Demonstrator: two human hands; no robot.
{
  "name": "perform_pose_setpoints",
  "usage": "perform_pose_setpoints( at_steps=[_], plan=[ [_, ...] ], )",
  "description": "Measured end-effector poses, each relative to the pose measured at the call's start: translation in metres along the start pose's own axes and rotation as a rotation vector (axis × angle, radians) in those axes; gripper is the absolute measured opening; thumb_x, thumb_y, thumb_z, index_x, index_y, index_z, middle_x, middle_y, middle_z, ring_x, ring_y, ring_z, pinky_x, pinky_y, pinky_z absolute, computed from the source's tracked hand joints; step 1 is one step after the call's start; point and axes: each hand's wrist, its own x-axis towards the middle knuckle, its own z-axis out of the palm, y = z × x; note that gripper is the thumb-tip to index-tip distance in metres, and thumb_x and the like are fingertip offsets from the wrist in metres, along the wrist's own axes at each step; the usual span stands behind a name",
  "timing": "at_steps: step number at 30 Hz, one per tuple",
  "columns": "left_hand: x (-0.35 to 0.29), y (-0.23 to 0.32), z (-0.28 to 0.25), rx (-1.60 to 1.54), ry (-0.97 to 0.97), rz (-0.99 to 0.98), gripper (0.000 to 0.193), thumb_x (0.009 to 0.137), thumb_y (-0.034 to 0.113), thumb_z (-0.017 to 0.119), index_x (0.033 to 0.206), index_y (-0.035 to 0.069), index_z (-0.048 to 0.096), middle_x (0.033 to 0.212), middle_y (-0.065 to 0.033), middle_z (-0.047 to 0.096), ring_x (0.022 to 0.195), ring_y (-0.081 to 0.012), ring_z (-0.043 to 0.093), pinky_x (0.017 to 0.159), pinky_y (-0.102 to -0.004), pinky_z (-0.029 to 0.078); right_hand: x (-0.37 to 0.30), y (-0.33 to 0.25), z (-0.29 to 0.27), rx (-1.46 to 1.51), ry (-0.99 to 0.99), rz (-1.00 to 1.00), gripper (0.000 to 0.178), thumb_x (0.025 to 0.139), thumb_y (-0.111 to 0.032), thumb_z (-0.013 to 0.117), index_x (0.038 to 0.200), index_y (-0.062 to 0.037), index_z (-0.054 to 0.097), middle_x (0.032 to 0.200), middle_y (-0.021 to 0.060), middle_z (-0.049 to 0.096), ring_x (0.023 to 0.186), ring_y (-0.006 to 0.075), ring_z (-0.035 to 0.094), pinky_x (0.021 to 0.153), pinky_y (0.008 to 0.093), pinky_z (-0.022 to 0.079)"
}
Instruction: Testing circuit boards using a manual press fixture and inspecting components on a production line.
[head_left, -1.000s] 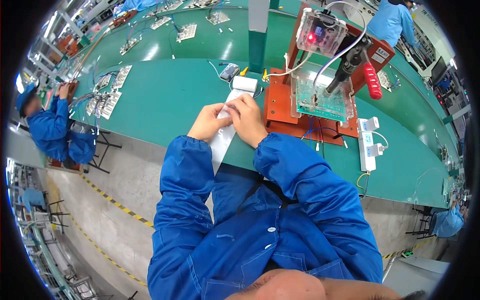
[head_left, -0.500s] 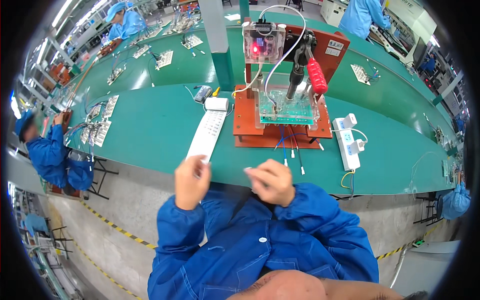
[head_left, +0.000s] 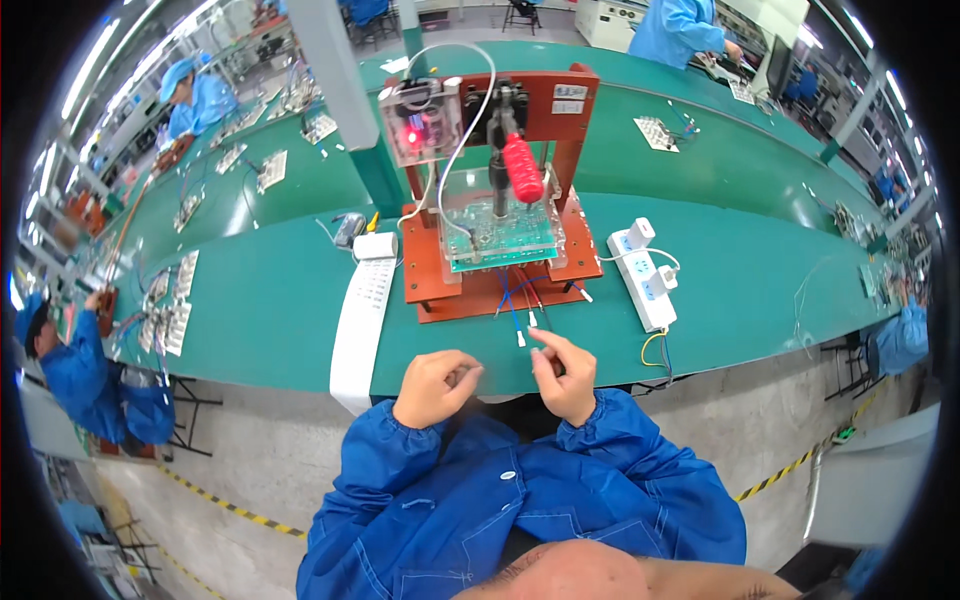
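Note:
My left hand [head_left: 437, 387] is at the table's near edge, fingers curled in with the thumb near the index; whatever lies inside the curl is hidden. To its right, my right hand [head_left: 566, 376] has thumb and index apart, with nothing visible between them. The index tip is just below a white wire connector [head_left: 533, 320]; contact cannot be made out. Coloured wires [head_left: 512, 298] hang from a red-brown test fixture [head_left: 470, 305]. Its clamp has a red handle [head_left: 523, 168] and stands over a green circuit board [head_left: 500, 258] under a clear plate.
Left of the fixture, a white label strip [head_left: 358, 320] runs from its roll [head_left: 375, 246] over the near edge. A white power strip [head_left: 643, 280] stands at right. Boards with wires [head_left: 165, 325] lie farther left. Co-workers [head_left: 75, 350] sit at the benches.
My left hand has left the label strip and moved right. My right hand has spread its fingers and gone toward the hanging connectors. The view has shifted, so the fixture appears farther left.

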Motion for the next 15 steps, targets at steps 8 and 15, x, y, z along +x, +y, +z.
perform_pose_setpoints(
  at_steps=[8, 15],
  plan=[
    [0.010, 0.006, 0.010, 0.031, -0.041, 0.103, 0.011, 0.082, 0.009, 0.074, 0.089, 0.001, 0.073, 0.069, -0.0088, 0.064, 0.051, -0.0155, 0.052, 0.051, -0.0286, 0.041, 0.011, -0.007, -0.024, 0.022, -0.195, -0.036, 0.045, 0.082, 0.004, 0.070, 0.126, -0.0005, 0.066, 0.069, 0.0061, 0.063, 0.052, 0.0165, 0.057, 0.052, 0.0314, 0.045],
    [0.003, -0.003, 0.009, 0.023, -0.057, 0.038, 0.012, 0.082, 0.011, 0.074, 0.089, 0.001, 0.073, 0.068, -0.0101, 0.064, 0.053, -0.0183, 0.055, 0.053, -0.0309, 0.044, 0.114, -0.066, -0.025, -0.245, 0.095, -0.685, 0.073, 0.085, -0.002, 0.066, 0.149, 0.0103, 0.035, 0.127, 0.0253, 0.060, 0.112, 0.0361, 0.062, 0.098, 0.0432, 0.049]
  ],
)
